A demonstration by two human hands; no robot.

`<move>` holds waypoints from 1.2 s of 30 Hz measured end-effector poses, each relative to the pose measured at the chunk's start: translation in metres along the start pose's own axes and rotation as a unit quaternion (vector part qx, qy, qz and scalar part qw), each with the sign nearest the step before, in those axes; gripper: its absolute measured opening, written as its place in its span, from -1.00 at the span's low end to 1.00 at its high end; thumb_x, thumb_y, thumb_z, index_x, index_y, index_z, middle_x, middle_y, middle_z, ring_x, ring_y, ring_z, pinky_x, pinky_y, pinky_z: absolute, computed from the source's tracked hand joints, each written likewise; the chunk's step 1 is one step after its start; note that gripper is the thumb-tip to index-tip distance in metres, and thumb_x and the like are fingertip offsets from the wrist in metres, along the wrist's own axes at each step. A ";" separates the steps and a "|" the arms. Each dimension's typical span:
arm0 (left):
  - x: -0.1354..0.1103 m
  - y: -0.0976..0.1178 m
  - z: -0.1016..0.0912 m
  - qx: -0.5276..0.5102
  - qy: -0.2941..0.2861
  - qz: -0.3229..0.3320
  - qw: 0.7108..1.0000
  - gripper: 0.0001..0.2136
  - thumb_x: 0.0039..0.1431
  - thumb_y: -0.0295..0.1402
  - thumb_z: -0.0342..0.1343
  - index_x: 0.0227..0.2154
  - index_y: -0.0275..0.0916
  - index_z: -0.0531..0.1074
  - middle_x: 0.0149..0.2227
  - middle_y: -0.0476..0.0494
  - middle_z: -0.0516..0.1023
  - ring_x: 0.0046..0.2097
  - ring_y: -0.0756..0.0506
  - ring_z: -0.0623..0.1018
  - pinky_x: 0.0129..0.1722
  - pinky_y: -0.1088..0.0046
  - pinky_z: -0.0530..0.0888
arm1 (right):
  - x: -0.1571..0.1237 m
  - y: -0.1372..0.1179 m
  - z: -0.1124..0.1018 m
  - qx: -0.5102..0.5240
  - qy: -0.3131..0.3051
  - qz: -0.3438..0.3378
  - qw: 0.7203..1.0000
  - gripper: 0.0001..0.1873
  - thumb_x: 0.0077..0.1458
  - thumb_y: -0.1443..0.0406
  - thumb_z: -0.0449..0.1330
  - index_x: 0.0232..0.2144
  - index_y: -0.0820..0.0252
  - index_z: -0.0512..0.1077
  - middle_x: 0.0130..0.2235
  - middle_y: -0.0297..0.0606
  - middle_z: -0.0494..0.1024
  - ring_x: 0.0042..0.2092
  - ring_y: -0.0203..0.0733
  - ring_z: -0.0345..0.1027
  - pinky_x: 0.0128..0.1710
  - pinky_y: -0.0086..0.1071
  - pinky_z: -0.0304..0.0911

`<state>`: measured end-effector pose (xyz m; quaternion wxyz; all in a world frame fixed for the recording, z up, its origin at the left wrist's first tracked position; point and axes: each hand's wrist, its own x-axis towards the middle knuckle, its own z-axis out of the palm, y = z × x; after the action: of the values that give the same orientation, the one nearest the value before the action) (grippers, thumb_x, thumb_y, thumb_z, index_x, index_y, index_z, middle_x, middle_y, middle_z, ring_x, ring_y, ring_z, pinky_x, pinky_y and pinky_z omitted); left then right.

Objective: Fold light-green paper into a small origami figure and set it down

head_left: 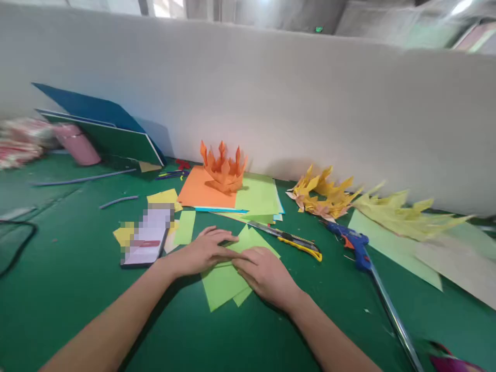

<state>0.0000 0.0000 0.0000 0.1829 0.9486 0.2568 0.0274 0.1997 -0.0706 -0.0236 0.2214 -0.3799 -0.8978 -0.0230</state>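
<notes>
Both my hands meet over a small stack of light green paper sheets (225,290) on the green table. My left hand (201,254) lies across the upper left of the paper, its fingers together and pinching at a folded edge. From the right, my right hand (266,275) presses on the same fold, its fingers bent and close to the left fingertips. The fold itself is partly hidden under the fingers. Just beyond my right hand lies a yellow and black utility knife (296,242) with its blade out. A narrow light green strip (185,227) lies beyond my left wrist.
A phone (149,235) lies left, over yellow paper scraps (165,197). An orange folded-paper crown (225,173) stands on orange sheets (194,188). Right are a yellow paper crown (325,194), a pale yellow-green one (411,214) and a blue glue gun (354,245). A white partition (248,93) rises behind.
</notes>
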 end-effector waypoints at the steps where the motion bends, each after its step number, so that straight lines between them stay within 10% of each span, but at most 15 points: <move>1: 0.001 0.000 0.000 -0.005 0.005 0.001 1.000 -0.69 0.26 -0.45 -0.07 -0.05 0.07 0.42 0.14 -0.05 0.34 0.19 -0.15 0.25 0.17 0.06 0.02 | 0.000 0.001 0.000 -0.002 0.000 -0.002 1.000 -0.82 0.20 0.39 0.03 -0.28 0.24 0.44 -0.32 -0.21 0.51 -0.31 -0.20 0.28 -0.33 -0.34 0.10; 27: 0.004 -0.010 0.008 -0.044 0.037 0.008 0.998 -0.66 0.16 -0.55 -0.05 -0.18 0.03 0.49 0.13 0.02 0.35 0.18 -0.15 0.26 0.18 0.03 0.03 | 0.011 -0.017 0.002 -0.049 -0.053 0.006 0.997 -0.76 0.22 0.26 0.02 -0.08 -0.04 0.37 -0.33 -0.26 0.40 -0.31 -0.18 0.17 -0.37 -0.33 0.01; 36: 0.004 -0.010 0.009 -0.033 0.048 0.011 0.998 -0.66 0.25 -0.45 -0.10 -0.09 0.13 0.43 0.12 0.04 0.38 0.16 -0.11 0.28 0.17 0.08 0.05 | -0.003 -0.002 -0.005 0.021 -0.023 0.020 0.999 -0.72 0.21 0.36 -0.03 -0.13 0.26 0.42 -0.24 -0.13 0.48 -0.26 -0.13 0.24 -0.31 -0.28 0.16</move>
<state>0.0000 0.0065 -0.0121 0.2014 0.9424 0.2538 0.0831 0.2015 -0.0749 -0.0202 0.2092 -0.3938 -0.8950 0.0093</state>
